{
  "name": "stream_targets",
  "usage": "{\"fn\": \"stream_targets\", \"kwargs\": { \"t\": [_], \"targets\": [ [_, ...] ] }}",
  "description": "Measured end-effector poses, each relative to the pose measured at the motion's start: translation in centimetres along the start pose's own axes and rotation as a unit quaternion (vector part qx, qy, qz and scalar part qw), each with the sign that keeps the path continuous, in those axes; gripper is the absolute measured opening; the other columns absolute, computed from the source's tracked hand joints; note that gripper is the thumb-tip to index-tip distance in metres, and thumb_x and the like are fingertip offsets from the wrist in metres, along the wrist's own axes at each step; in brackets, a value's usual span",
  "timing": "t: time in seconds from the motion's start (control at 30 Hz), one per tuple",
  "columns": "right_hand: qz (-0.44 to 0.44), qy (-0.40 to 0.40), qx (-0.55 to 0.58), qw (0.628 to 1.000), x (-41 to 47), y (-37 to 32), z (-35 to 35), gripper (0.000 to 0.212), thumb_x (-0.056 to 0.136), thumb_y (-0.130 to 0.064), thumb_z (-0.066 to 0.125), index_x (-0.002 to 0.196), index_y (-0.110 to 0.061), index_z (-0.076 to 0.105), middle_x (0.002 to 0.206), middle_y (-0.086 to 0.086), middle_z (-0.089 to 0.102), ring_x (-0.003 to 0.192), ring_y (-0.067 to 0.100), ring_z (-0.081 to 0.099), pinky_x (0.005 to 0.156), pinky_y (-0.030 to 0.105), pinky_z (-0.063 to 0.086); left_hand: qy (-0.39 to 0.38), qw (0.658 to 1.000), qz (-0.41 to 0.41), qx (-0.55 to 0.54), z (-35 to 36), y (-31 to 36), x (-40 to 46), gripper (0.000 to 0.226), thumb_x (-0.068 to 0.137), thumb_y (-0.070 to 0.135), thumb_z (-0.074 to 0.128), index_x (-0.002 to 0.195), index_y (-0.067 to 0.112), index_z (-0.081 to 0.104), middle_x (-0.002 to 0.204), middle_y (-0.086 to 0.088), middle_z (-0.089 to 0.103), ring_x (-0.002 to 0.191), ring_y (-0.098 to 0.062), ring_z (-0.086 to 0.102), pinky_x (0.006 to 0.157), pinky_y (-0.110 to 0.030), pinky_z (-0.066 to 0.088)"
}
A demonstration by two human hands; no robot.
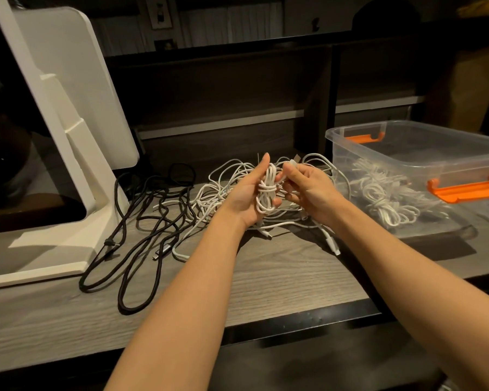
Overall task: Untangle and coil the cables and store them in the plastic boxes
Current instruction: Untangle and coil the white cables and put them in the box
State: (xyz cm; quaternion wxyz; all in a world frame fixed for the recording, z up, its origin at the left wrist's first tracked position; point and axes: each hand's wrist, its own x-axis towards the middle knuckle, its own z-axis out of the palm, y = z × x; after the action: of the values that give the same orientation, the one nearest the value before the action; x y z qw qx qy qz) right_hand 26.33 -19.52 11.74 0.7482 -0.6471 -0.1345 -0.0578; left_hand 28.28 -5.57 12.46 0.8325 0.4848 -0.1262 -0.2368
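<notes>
Grey wood-grain desk with a dark front edge. At left, the white stand of a monitor resting on it. Beside the stand, loose black cables sprawled in long loops. At centre, a tangled heap of white cables. At right, a clear plastic box with orange latches, coiled white cables inside.

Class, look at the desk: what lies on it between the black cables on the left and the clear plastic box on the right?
In the head view, a tangled pile of white cables lies between the black cables and the plastic box.
</notes>
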Motion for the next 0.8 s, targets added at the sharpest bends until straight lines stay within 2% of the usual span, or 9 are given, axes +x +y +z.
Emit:
{"fn": "stream_targets", "kwargs": {
  "t": [0.07, 0.17, 0.23, 0.3, 0.4, 0.53, 0.57, 0.67, 0.8],
  "targets": [
    [-0.01, 0.006, -0.053, 0.999, -0.1, 0.0, 0.0, 0.025, 0.093, -0.028, 0.056, 0.078, -0.009, 0.063, 0.057, -0.006, 0.058, 0.052, 0.003, 0.046, 0.055, 0.018, 0.042, 0.039, 0.999, 0.006, 0.029, 0.0, 0.0, 0.0, 0.03, 0.089, 0.041, 0.062, 0.085, 0.012, 0.067, 0.075, -0.001, 0.066, 0.06, -0.011, 0.055, 0.046, -0.019, 0.045],
    [-0.05, 0.009, -0.128, 0.991, -0.3, -0.2, 0.1, 0.019, 0.089, -0.023, 0.064, 0.075, -0.011, 0.057, 0.079, 0.014, 0.065, 0.061, 0.009, 0.054, 0.059, 0.022, 0.044, 0.104, 0.992, -0.006, 0.064, 0.1, 0.0, 0.1, 0.033, 0.092, 0.045, 0.059, 0.091, 0.013, 0.064, 0.064, 0.002, 0.064, 0.05, -0.008, 0.054, 0.045, -0.018, 0.043],
    [-0.075, 0.005, -0.165, 0.983, -0.4, -0.2, 0.2, 0.022, 0.085, -0.019, 0.068, 0.071, -0.015, 0.053, 0.085, 0.022, 0.066, 0.075, 0.021, 0.06, 0.063, 0.026, 0.046, 0.138, 0.986, -0.01, 0.096, 0.0, 0.0, 0.4, 0.04, 0.089, 0.05, 0.061, 0.099, 0.012, 0.066, 0.066, 0.002, 0.065, 0.055, -0.009, 0.055, 0.05, -0.02, 0.044],
    [-0.077, -0.008, -0.182, 0.98, -0.4, -0.3, 0.1, 0.023, 0.082, -0.018, 0.072, 0.072, -0.015, 0.052, 0.084, 0.027, 0.06, 0.077, 0.027, 0.054, 0.07, 0.035, 0.043, 0.163, 0.979, -0.005, 0.12, 0.0, -0.1, 0.7, 0.044, 0.085, 0.053, 0.063, 0.099, 0.011, 0.066, 0.071, 0.0, 0.064, 0.062, -0.011, 0.055, 0.055, -0.022, 0.045],
    [-0.072, -0.022, -0.193, 0.978, -0.7, -0.3, -0.2, 0.02, 0.08, -0.019, 0.074, 0.075, -0.016, 0.055, 0.082, 0.017, 0.058, 0.076, 0.022, 0.048, 0.075, 0.039, 0.043, 0.173, 0.979, -0.006, 0.11, 0.1, -0.1, 0.8, 0.048, 0.081, 0.056, 0.067, 0.101, 0.012, 0.064, 0.074, -0.002, 0.063, 0.062, -0.012, 0.054, 0.057, -0.023, 0.046],
    [-0.094, -0.03, -0.218, 0.971, -1.0, -0.3, 0.5, 0.012, 0.082, -0.015, 0.072, 0.08, -0.018, 0.06, 0.085, -0.004, 0.064, 0.073, -0.001, 0.051, 0.072, 0.013, 0.041, 0.162, 0.984, -0.01, 0.072, 0.0, 0.0, 0.7, 0.044, 0.084, 0.051, 0.067, 0.1, 0.01, 0.063, 0.07, -0.002, 0.059, 0.052, -0.008, 0.049, 0.055, -0.02, 0.042],
    [-0.097, -0.025, -0.223, 0.97, -0.9, -0.2, 0.6, 0.012, 0.082, -0.016, 0.072, 0.08, -0.018, 0.06, 0.089, -0.005, 0.063, 0.078, -0.005, 0.052, 0.075, 0.012, 0.039, 0.162, 0.984, -0.008, 0.071, 0.0, 0.1, 0.7, 0.041, 0.085, 0.051, 0.066, 0.095, 0.011, 0.062, 0.069, -0.001, 0.058, 0.053, -0.008, 0.047, 0.055, -0.02, 0.041],
    [-0.079, 0.014, -0.257, 0.963, -0.5, -0.2, 0.2, 0.014, 0.08, -0.024, 0.074, 0.076, -0.026, 0.06, 0.112, 0.0, 0.052, 0.108, 0.008, 0.046, 0.095, 0.029, 0.034, 0.13, 0.99, -0.006, 0.053, 0.0, 0.2, 0.4, 0.037, 0.089, 0.049, 0.062, 0.075, 0.014, 0.057, 0.065, 0.002, 0.052, 0.052, -0.008, 0.044, 0.047, -0.017, 0.039],
    [-0.081, -0.034, -0.211, 0.973, -0.7, -0.5, -0.4, 0.012, 0.081, -0.013, 0.073, 0.08, -0.015, 0.061, 0.077, -0.007, 0.066, 0.07, 0.002, 0.06, 0.064, 0.018, 0.047, 0.121, 0.99, -0.001, 0.071, -0.4, 0.4, 0.0, 0.029, 0.093, 0.035, 0.058, 0.074, 0.014, 0.06, 0.066, 0.001, 0.053, 0.054, -0.009, 0.047, 0.053, -0.02, 0.039]
  ]
}}
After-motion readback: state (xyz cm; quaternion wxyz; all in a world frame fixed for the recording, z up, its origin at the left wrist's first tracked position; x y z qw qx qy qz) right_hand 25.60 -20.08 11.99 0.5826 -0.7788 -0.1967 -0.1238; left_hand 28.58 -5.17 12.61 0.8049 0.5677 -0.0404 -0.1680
